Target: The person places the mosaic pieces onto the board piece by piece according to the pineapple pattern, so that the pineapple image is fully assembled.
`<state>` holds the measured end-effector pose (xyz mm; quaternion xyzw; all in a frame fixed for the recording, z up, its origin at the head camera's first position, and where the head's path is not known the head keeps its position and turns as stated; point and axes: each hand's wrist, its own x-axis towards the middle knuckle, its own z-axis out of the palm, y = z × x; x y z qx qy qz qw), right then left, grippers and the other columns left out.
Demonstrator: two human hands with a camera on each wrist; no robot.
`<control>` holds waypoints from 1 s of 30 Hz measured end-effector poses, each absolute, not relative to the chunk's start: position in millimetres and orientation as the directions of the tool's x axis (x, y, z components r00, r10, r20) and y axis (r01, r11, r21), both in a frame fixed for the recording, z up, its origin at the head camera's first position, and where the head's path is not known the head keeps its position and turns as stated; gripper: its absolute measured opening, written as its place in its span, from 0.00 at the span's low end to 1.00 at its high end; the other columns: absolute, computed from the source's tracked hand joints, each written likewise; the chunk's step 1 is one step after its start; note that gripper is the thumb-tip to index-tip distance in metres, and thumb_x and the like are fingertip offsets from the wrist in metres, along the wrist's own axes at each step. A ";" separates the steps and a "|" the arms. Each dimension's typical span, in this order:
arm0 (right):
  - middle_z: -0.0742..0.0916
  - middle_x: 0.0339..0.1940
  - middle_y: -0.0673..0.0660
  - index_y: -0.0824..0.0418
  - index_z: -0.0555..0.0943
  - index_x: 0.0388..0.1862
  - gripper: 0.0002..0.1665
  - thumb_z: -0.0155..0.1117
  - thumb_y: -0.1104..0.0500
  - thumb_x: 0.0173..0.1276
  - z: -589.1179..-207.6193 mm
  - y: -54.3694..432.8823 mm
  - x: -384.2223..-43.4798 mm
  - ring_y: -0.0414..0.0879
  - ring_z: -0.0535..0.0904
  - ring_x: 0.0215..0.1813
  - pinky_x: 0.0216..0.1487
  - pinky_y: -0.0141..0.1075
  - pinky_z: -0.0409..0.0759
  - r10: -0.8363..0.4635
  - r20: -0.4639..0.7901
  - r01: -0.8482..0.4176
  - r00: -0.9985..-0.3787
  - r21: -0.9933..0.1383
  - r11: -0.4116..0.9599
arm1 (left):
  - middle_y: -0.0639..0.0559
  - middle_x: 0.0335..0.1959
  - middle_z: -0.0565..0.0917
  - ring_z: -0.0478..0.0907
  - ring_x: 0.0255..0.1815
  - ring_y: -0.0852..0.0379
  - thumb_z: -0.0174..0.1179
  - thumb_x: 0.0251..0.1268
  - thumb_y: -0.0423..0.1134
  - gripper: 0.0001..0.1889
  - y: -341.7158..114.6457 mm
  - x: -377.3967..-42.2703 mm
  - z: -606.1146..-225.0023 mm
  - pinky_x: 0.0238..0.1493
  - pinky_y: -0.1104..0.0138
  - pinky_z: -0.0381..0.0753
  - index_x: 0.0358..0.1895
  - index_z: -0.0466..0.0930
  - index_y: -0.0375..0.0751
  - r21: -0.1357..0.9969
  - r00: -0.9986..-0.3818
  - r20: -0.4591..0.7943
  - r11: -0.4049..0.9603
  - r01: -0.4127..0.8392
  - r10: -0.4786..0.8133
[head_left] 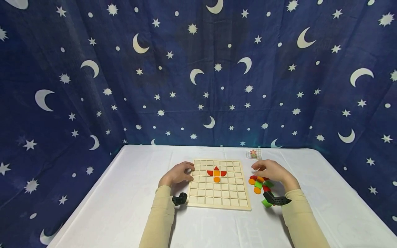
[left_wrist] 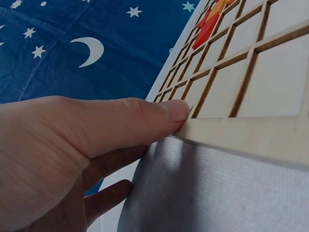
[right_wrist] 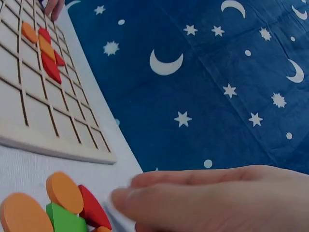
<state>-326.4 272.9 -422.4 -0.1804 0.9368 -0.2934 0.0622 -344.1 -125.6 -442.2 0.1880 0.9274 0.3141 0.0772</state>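
Note:
A wooden grid board (head_left: 198, 200) lies on the white table. In its upper middle sit an orange square (head_left: 216, 173), an orange disc (head_left: 216, 179), a red triangle (head_left: 216, 168) and rounded red pieces (head_left: 223, 174) at both sides. My left hand (head_left: 179, 173) is at the board's left edge. The left thumb (left_wrist: 145, 118) lies straight against the rim, the other fingers loose below it. My right hand (head_left: 273, 171) hovers over a loose pile with orange discs (right_wrist: 65, 192), a green piece (right_wrist: 65, 218) and a red piece (right_wrist: 92, 207). No piece shows between its fingers.
A small card (head_left: 253, 153) with a grid and a coloured figure lies behind the pile. Another green piece (head_left: 266, 203) lies nearer me, partly under the right wrist camera (head_left: 277, 199). A dark blue curtain (head_left: 173, 86) with moons and stars rises behind the table.

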 end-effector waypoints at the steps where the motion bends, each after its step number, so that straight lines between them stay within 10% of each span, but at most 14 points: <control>1: 0.86 0.46 0.58 0.66 0.82 0.52 0.19 0.68 0.60 0.63 -423.0 273.8 -325.9 0.51 0.80 0.45 0.50 0.50 0.82 -0.389 -0.030 -0.304 -0.921 -0.571 0.763 | 0.46 0.66 0.74 0.65 0.70 0.45 0.71 0.54 0.34 0.22 -125.5 -343.9 -442.1 0.71 0.53 0.64 0.55 0.82 0.38 0.612 -0.918 -0.026 0.732 0.299 0.396; 30: 0.84 0.34 0.51 0.63 0.82 0.41 0.11 0.70 0.63 0.60 -434.5 256.8 -332.6 0.45 0.75 0.34 0.44 0.43 0.81 -0.351 -0.056 -0.279 -0.935 -0.497 0.821 | 0.47 0.66 0.74 0.65 0.70 0.46 0.71 0.55 0.34 0.22 -125.6 -345.8 -443.5 0.71 0.55 0.64 0.55 0.81 0.38 0.603 -0.916 -0.020 0.736 0.308 0.400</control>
